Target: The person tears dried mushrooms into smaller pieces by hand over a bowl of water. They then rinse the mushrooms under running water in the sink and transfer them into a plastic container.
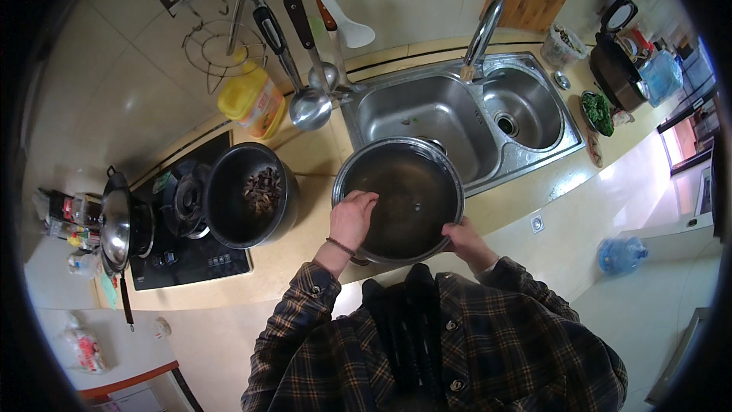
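Observation:
A large round metal pot (409,206) stands before me, overlapping the near edge of the sink. It holds murky brownish liquid, with a few small pale spots in it. My right hand (466,240) grips the pot's right rim, thumb on the rim and fingers underneath. Over the left rim reaches my left hand (351,217), its fingertips drawn together above the liquid. Whether anything is pinched between them is hidden. To the left, a dark inner pot (229,200) contains a heap of dark brown pieces (264,191), perhaps dried food, on one side.
Behind the pot is a double-bowl steel sink (423,114) with a faucet (485,28). Ladles (310,109) hang near a yellow tub (251,100). A gas cooktop (194,266) bears a lidded pan (117,223) at left. Leafy greens (597,113) and a rice cooker (616,74) sit right.

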The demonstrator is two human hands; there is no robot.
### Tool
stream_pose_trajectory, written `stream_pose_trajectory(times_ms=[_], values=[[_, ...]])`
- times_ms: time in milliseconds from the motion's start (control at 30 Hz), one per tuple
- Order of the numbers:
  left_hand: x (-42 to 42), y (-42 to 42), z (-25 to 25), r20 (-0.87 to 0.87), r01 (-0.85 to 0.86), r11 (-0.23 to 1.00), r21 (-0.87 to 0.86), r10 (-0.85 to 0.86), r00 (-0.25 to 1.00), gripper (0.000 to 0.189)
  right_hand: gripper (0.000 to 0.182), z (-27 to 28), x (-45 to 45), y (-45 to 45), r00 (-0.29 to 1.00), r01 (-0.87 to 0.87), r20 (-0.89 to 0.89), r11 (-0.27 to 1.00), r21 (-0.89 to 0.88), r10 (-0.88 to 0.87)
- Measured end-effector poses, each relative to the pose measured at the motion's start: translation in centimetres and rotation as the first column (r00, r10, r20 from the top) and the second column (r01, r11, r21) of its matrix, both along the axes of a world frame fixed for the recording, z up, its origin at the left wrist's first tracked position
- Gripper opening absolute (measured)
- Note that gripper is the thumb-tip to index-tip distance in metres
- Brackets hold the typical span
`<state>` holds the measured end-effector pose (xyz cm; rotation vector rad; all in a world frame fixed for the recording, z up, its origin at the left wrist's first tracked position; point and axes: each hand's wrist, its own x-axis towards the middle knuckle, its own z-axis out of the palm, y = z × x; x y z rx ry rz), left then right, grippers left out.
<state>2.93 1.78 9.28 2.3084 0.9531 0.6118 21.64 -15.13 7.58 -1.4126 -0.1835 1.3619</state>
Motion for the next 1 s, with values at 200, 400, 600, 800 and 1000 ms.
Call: stream_pose_trajectory(times_ms=[200,400,600,800,1000], values=[[0.9,-1.5,1.0,0.165,-0.058,0.998,0.021,0.054,0.985,0.008,0.032,0.4,5.8,0.1,0.991,0.131,0.023,0.988,-0.08,-0.129],[1.0,-2.7,-0.4,0.224,-0.042,0.99,-0.131,0.071,0.972,0.01,0.036,1.1,11.7,2.4,0.959,0.204,0.207,0.978,-0.038,-0.192],[1.0,-3.2,-1.2,0.178,0.002,0.984,-0.176,0.03,0.983,0.01,0.037,-0.8,17.7,5.4,0.878,0.213,0.455,0.972,-0.099,-0.146],[1.0,-3.7,-2.5,0.171,-0.024,0.973,-0.231,0.065,0.983,0.01,0.041,-1.2,19.9,8.1,0.753,0.217,0.657,0.949,-0.228,-0.014],[1.5,-3.7,-2.5,0.134,-0.023,0.969,-0.246,0.058,0.989,0.012,0.053,-1.1,20.3,9.7,0.643,0.19,0.758,0.937,-0.293,0.107]])
